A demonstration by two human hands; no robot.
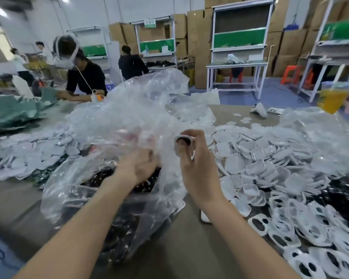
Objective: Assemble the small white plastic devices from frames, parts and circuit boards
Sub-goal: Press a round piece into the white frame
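Right grip [197, 168], raised above the bench [189, 258], pinches a small white frame [182, 142] with a dark insert between thumb and fingers, just beside the crumpled clear plastic bag [129, 117]. Left grip [137, 168] reaches into the bag's mouth over a heap of dark parts [149, 184]; its fingers are curled and blurred, and whether they hold anything cannot be told. White shells [260, 164] lie piled on the bench to the right; white frames with dark openings [310, 238] lie nearer, at lower right. Another white pile [28, 158] lies at left.
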